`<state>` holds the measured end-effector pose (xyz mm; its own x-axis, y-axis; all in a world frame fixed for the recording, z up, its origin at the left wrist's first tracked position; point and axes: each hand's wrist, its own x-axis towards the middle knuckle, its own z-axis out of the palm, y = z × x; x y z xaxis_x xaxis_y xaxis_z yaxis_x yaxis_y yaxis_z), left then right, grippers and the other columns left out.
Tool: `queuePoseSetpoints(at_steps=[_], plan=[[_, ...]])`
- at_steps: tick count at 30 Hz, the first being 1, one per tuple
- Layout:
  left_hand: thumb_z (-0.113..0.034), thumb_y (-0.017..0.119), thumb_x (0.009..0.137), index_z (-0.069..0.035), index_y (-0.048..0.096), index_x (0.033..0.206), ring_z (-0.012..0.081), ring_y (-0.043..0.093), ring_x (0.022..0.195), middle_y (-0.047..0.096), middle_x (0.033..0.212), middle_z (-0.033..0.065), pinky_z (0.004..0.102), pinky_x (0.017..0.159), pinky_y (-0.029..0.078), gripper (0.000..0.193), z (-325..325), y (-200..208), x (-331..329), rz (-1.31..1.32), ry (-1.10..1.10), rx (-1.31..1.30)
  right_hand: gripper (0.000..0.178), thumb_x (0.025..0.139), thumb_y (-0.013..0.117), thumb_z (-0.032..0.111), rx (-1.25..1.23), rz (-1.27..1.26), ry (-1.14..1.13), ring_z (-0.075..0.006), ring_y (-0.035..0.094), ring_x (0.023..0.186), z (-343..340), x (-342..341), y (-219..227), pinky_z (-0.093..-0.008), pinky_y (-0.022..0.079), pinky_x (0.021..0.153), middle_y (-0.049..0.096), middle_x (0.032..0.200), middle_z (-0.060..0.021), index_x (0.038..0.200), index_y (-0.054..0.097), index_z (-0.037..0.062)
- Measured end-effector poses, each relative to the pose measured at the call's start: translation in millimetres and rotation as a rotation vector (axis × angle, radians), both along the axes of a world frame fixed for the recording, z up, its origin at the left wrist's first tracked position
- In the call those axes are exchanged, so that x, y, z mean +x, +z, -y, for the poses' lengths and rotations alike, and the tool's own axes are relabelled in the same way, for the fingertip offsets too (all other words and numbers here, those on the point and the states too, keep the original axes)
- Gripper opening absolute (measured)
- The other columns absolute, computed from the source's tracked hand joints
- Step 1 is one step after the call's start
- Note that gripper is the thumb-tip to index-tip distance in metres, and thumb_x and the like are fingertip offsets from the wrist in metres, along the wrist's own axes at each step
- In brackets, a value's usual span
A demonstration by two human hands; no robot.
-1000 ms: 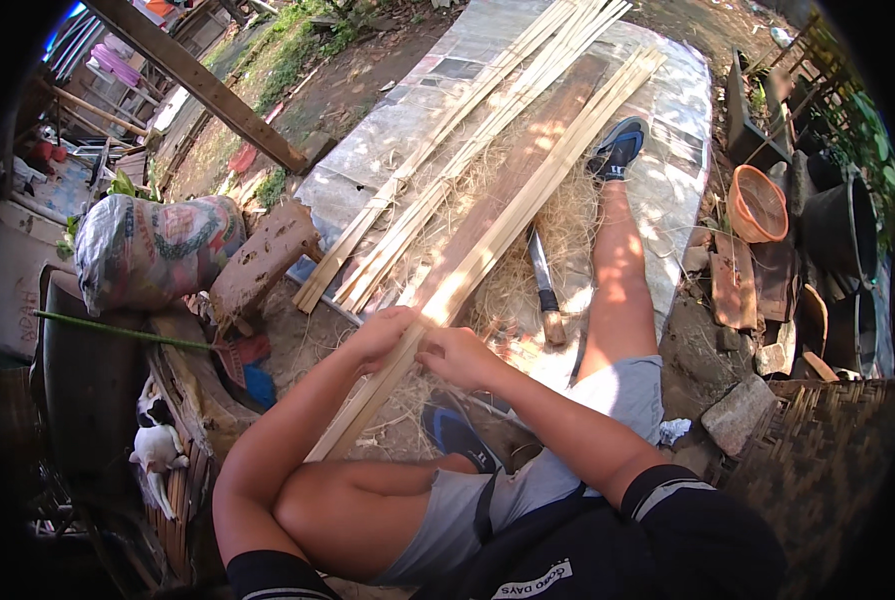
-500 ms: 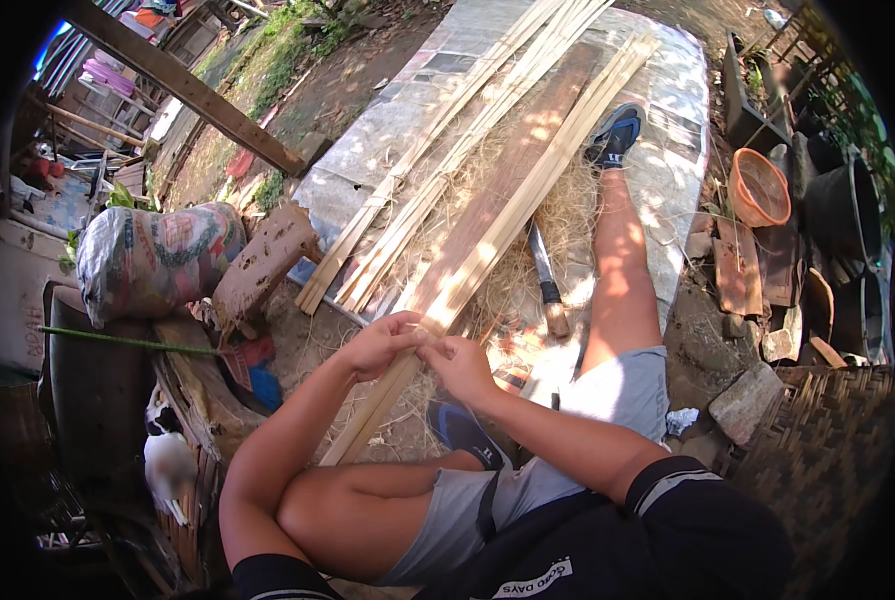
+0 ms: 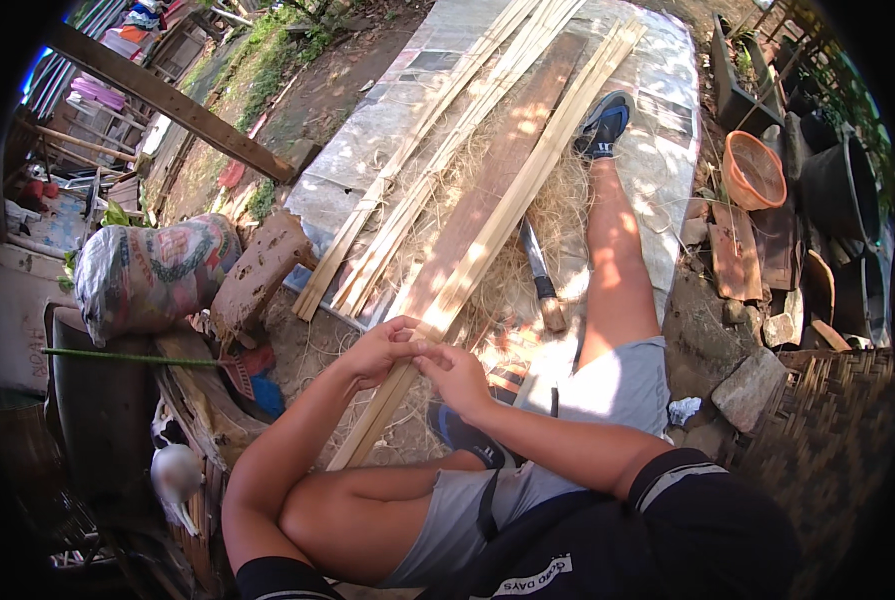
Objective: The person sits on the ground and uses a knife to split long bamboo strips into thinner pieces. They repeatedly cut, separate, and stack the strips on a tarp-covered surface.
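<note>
A long bundle of pale bamboo strips (image 3: 515, 205) slants from the far right down between my legs. My left hand (image 3: 379, 355) is closed on its near part, thumb on top and fingers curled at the left side. From the right, my right hand (image 3: 455, 380) closes on the same spot, and its fingertips meet those of the left. Whether a thin tie lies between the fingertips I cannot make out. Beneath the bundle lies a dark wooden plank (image 3: 507, 170). A large knife (image 3: 537, 262) rests beside it, handle toward me, among curly shavings (image 3: 482, 300).
More bamboo strips (image 3: 417, 160) lie on the printed sheet (image 3: 367, 130) to the left. A stuffed sack (image 3: 157, 275) and a log (image 3: 259, 275) stand at the left, near a black-and-white animal (image 3: 174, 475). At the right are an orange basket (image 3: 753, 170), black buckets (image 3: 839, 195) and a stone (image 3: 749, 390).
The whole view has shifted slightly. Both hands stay closed at the same place on the bundle, with only a small movement of the fingers. The animal at the left has changed posture.
</note>
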<state>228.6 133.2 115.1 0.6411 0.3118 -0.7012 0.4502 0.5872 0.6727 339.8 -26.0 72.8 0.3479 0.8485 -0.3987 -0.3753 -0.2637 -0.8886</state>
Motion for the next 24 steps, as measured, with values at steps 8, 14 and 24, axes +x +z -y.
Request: queuePoseSetpoints(at_steps=[8,14,24], plan=[[-0.014,0.063,0.103,0.002,0.056,0.139,0.0145,0.067,0.104,0.070,0.120,0.0092,0.0325,0.093,0.056,0.040,1.5,2.4,-4.8,0.088,-0.125,-0.039,0.026,0.095,0.077,0.029,-0.172,-0.504,-0.085,-0.0106,0.061,0.076,-3.7,-7.3,-3.6,-0.0285,0.057,0.065,0.062,0.081,0.0026,0.089,0.069,0.0046],[-0.012,0.060,0.103,0.002,0.060,0.137,0.0156,0.069,0.100,0.071,0.119,0.0108,0.0318,0.088,0.058,0.037,4.1,4.0,0.9,0.042,-0.073,-0.049,0.024,0.098,0.073,0.028,-0.181,-0.563,0.000,-0.0142,0.061,0.088,-4.7,2.7,-6.7,-0.0343,0.058,0.073,0.062,0.093,-0.0013,0.089,0.067,0.0065],[-0.010,0.066,0.097,-0.002,0.067,0.120,0.0156,0.072,0.084,0.073,0.102,0.0094,0.0298,0.070,0.061,0.023,7.7,-2.1,7.4,-0.104,0.058,-0.015,0.020,0.099,0.071,0.025,-0.209,-0.687,-0.128,-0.0135,0.060,0.085,-11.5,0.7,0.3,-0.0314,0.057,0.075,0.062,0.095,-0.0015,0.092,0.065,0.0078]])
